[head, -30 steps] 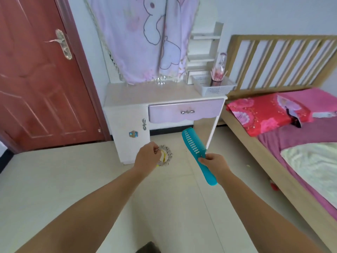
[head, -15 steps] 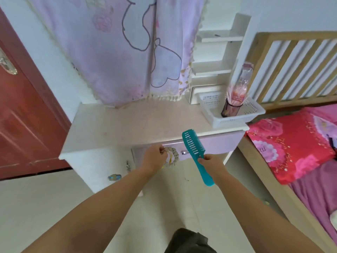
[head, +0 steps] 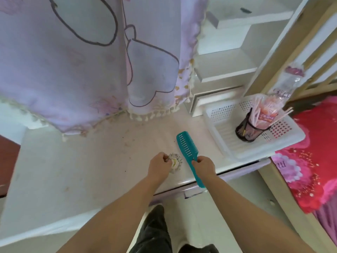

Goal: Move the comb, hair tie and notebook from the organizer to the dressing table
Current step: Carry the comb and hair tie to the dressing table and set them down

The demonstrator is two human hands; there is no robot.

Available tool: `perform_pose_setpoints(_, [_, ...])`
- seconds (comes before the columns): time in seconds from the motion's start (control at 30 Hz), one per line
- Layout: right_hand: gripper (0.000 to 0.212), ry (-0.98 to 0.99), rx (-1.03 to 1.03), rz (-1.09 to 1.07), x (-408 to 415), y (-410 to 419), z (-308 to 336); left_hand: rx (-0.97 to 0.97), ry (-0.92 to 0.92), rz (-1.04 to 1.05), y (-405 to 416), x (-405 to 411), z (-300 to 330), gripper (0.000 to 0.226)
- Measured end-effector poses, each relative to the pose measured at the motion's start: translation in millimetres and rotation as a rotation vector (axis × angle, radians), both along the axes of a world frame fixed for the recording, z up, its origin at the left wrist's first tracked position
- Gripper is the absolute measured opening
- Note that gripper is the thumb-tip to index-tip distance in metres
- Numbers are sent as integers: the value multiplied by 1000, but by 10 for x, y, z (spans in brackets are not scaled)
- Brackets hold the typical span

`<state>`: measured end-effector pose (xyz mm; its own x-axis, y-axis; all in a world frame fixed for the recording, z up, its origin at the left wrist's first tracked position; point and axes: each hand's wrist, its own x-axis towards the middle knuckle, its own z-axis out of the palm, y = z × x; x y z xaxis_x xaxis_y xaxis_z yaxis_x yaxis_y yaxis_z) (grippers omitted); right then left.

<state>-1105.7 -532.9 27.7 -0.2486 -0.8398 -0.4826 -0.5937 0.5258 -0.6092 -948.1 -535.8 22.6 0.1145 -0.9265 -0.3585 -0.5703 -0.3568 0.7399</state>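
My left hand [head: 159,166] pinches a frilly white hair tie [head: 175,162] just above the front part of the pale dressing table [head: 78,161]. To its right, my right hand [head: 203,166] grips the handle of a teal comb [head: 187,148], whose toothed end points away from me over the tabletop. Whether the comb or the hair tie touches the surface I cannot tell. No notebook is in sight.
A white perforated basket [head: 284,143] with a dark mesh cup [head: 246,131] of sticks sits on the table's right end. A lilac cloth [head: 91,52] hangs over the back. White shelves [head: 226,70] rise behind; a bed with a red pillow [head: 310,161] lies right.
I have walked up to the dressing table; both hands, holding the hair tie and comb, have moved from in front of the drawer to over the tabletop.
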Motion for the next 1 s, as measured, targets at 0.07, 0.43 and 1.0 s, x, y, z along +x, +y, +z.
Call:
perform_pose_setpoints(0.07, [18,0,27,-26,103,-163,-87,39,-1,-4,-198,38,-97,5])
perform_pose_setpoints(0.43, [29,113,-68,-214,235,-350,-279,-71,-302,-256,-390,400,-305,27])
perform_pose_setpoints(1.0, [40,335,-88,-126,-17,74,-286,-247,-623,-643,-356,979,-608,51])
